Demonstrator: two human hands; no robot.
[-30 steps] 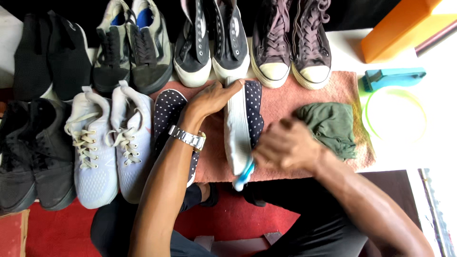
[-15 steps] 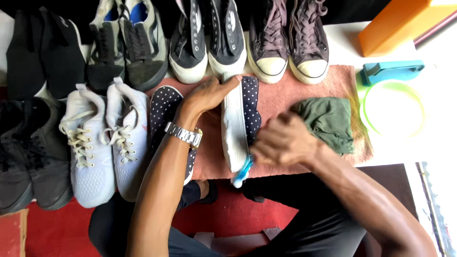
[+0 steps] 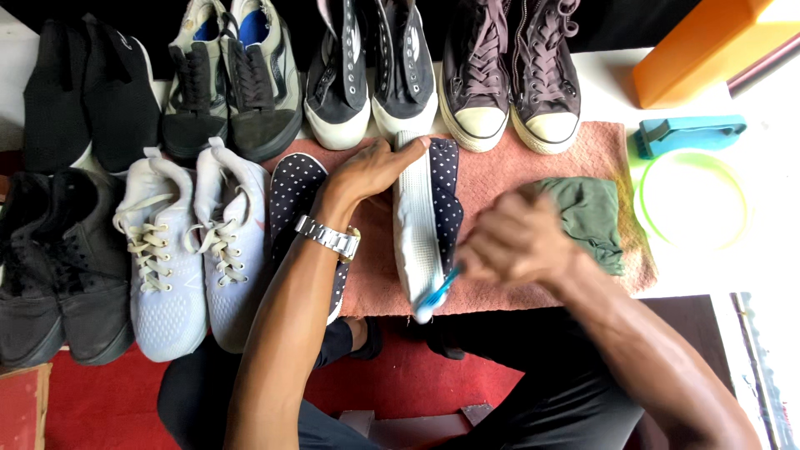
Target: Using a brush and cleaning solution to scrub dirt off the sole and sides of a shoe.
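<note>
A navy polka-dot slip-on shoe (image 3: 427,218) lies on its side on a pinkish towel (image 3: 533,154), its white sole turned up. My left hand (image 3: 377,167) presses on the shoe's toe end and holds it steady. My right hand (image 3: 515,238) is closed around a blue and white toothbrush (image 3: 433,296), whose head touches the sole near the heel. The matching polka-dot shoe (image 3: 293,187) rests under my left forearm. A steel watch (image 3: 327,237) sits on my left wrist.
Several pairs of shoes ring the towel: white sneakers (image 3: 185,250), black shoes (image 3: 50,267), dark high-tops (image 3: 371,62) and brown high-tops (image 3: 508,71). A green cloth (image 3: 593,212), a green-rimmed bowl (image 3: 690,202), a teal brush (image 3: 687,133) and an orange box (image 3: 708,46) lie right.
My right hand has slid the toothbrush a little along the sole, blurring as it moves. My left hand stays on the shoe's toe.
</note>
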